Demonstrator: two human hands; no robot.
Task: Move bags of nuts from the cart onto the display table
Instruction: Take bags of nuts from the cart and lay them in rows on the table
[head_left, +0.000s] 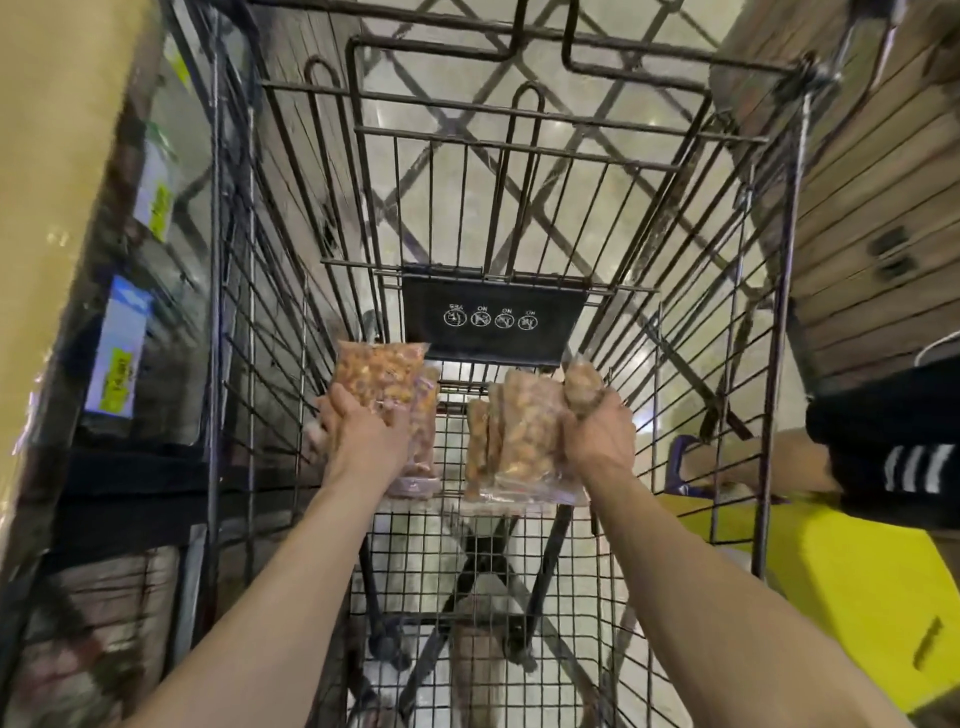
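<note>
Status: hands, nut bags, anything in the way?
Left grip holds one stack of nut bags; right grip holds a second stack. Both inside the cart. Another person's arm outside, right.

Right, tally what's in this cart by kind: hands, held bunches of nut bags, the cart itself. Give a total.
Bare hands in the cart: 2, left hand, right hand
Held bunches of clear plastic bags of orange-brown nuts: 2, left bunch, right bunch
Black wire shopping cart: 1
Total: 5
The bags in each bunch overlap, so single bags cannot be counted.
</note>
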